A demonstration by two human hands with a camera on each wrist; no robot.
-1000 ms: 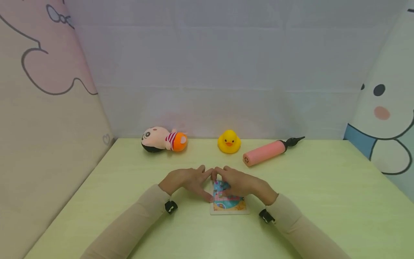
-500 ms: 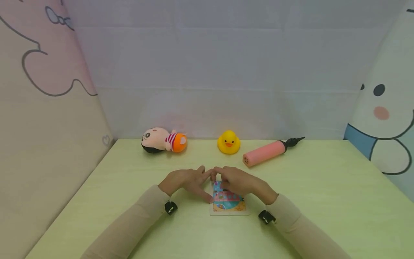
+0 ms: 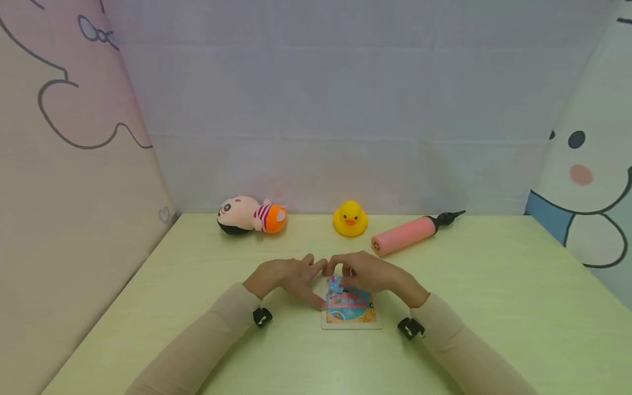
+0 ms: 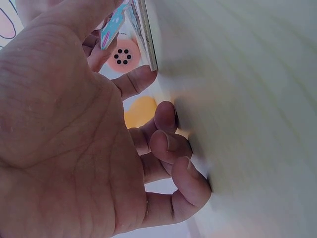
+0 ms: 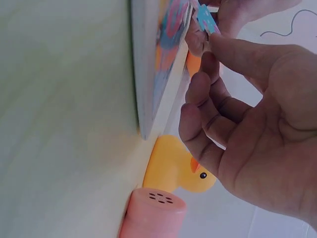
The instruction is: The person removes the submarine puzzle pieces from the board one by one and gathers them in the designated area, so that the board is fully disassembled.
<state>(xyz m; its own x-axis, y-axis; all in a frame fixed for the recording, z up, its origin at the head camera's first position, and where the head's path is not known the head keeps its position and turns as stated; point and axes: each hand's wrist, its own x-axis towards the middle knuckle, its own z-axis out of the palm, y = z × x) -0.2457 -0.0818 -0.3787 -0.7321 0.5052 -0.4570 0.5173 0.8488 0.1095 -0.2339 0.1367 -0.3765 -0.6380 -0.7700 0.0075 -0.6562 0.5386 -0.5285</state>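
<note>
A small jigsaw board (image 3: 351, 327) with a sea picture and a pale rim lies flat on the table. Above its upper left part, my right hand (image 3: 371, 272) pinches a light-blue puzzle piece (image 3: 336, 283) with pink spots between thumb and fingertip; the right wrist view shows the piece (image 5: 207, 19) tilted and raised off the board. My left hand (image 3: 294, 278) rests along the board's left side, fingers spread and loosely bent. Its thumb touches the left edge, and its index finger reaches the upper left corner. The right hand hides the board's upper right part.
Along the back of the table lie a plush doll (image 3: 252, 215) on its side, a yellow rubber duck (image 3: 350, 219) and a pink hand pump (image 3: 405, 235) with a black nozzle. Walls printed with cartoons stand left and right, with a pale cloth behind.
My right hand has lifted slightly, and the spotted puzzle piece has tilted up with it. More of the board's picture shows beneath. The left hand stays put.
</note>
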